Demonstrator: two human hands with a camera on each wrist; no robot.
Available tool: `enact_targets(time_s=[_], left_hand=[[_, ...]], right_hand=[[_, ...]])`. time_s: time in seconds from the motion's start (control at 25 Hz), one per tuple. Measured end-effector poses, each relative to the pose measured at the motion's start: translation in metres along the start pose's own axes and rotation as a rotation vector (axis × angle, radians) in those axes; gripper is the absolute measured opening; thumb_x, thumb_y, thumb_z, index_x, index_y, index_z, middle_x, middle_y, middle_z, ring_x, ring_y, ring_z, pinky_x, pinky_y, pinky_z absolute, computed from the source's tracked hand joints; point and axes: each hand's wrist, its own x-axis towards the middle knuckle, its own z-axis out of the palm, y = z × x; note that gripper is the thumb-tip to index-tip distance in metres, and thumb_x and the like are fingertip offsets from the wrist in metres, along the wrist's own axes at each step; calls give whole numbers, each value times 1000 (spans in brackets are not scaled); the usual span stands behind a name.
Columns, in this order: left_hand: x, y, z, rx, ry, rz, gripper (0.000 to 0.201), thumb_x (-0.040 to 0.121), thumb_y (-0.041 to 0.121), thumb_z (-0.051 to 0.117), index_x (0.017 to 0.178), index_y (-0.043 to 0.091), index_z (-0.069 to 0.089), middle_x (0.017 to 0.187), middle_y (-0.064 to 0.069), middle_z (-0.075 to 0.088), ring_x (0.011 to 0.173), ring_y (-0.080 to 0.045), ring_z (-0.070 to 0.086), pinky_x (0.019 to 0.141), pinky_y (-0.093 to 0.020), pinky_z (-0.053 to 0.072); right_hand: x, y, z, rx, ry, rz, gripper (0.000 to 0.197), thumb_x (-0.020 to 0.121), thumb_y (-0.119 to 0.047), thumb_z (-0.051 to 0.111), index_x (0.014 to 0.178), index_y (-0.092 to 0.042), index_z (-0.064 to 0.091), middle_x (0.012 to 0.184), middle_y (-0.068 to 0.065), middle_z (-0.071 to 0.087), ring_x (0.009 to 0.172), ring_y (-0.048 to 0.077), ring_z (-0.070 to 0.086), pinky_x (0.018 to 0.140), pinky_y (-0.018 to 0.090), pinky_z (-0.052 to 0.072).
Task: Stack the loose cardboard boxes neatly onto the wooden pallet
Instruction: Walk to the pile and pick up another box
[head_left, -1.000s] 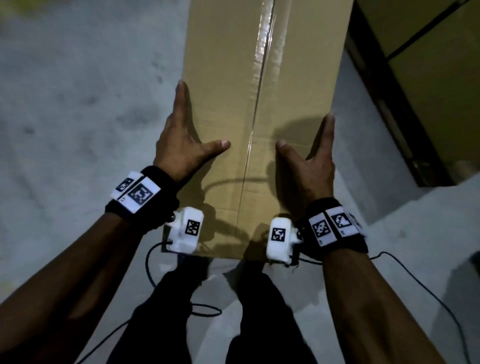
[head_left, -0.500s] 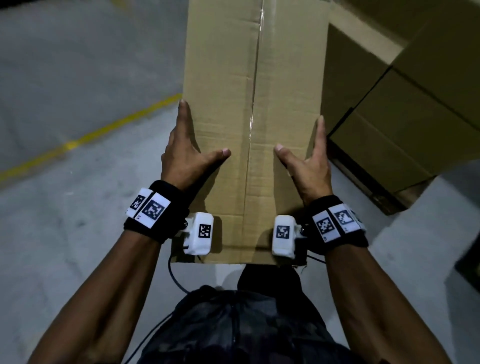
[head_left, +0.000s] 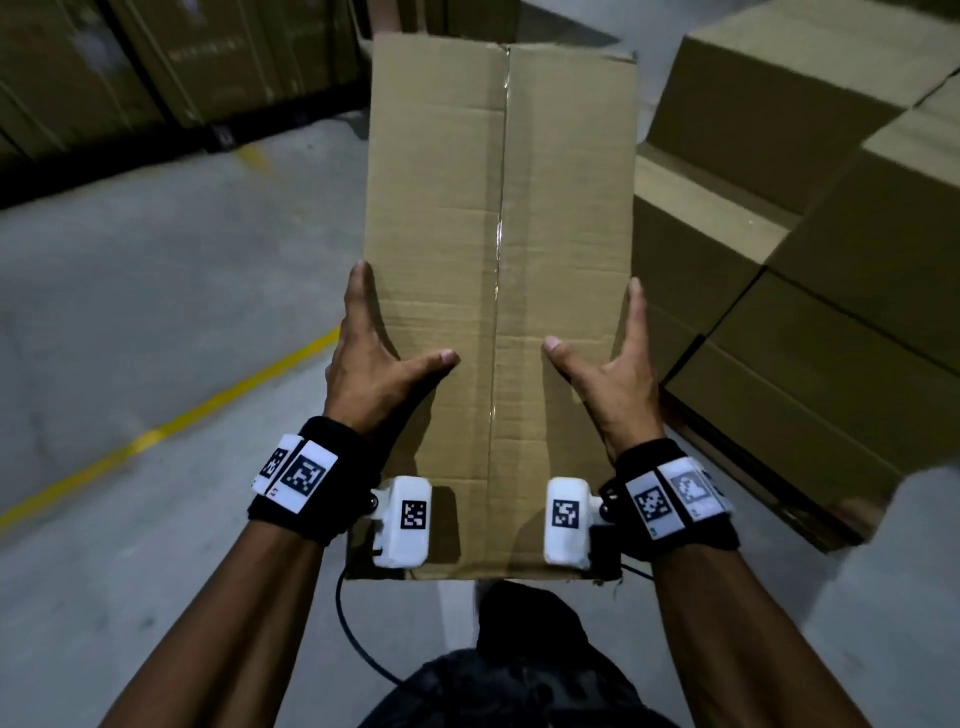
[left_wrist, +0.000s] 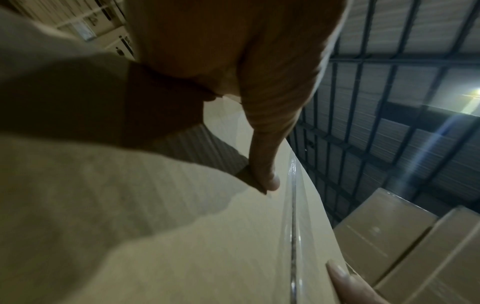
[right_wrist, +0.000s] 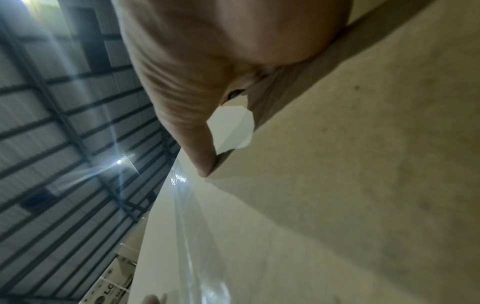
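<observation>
I carry a long brown cardboard box (head_left: 498, 208) with a taped centre seam, held out in front of me above the floor. My left hand (head_left: 374, 364) presses its left side, index finger straight along the edge and thumb flat on top. On the opposite side my right hand (head_left: 618, 374) mirrors this. The other fingers are hidden down the sides. The left wrist view shows the box top (left_wrist: 182, 246) with my left thumb (left_wrist: 262, 160) near the tape. In the right wrist view the box top (right_wrist: 337, 205) fills the frame.
A stack of large cardboard boxes (head_left: 831, 260) stands close on the right, with a dark base edge (head_left: 753, 483) under it. More boxes (head_left: 156, 67) line the back left. A yellow floor line (head_left: 156, 431) crosses the grey concrete on the left.
The box has come up with both hands keeping the same hold. My view has lifted, so the stack on the right and the boxes at the back now show.
</observation>
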Motion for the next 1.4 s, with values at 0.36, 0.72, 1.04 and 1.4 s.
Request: enact_targets(time_s=[0.36,0.72,1.04,1.4], left_hand=[[205,21,18,98,79,-32,119,62,38,91,148,54,10,153,5,38,132,-25,45,110,-45,39],[459,-10,14,129,-96,-8,119,58,41,92,142,61,10,148,-2,46,128,-35,48,105,-55,43],[660,29,37,64,-327,73,114,58,32,93,140,61,19,132,4,54,116,-28,55,101,-50,48],[879,38,149,79,-573,160,120,43,51,88,142,55,21,132,5,52,121,-29,53,104,-52,46]], right_hand=[[207,-26,78,22,-93,28,121,60,-50,89,154,-49,13,155,-8,41,135,13,46,115,48,40],[374,-33,213,33,87,135,120,50,-57,85,149,-51,17,140,-9,52,124,17,54,103,51,50],[505,-72,276,96,362,235,114,70,-32,88,155,-40,13,144,-1,47,125,20,50,108,52,45],[700,-52,302,-9,538,366,114,73,-38,85,157,-39,9,160,2,32,136,27,43,110,45,40]])
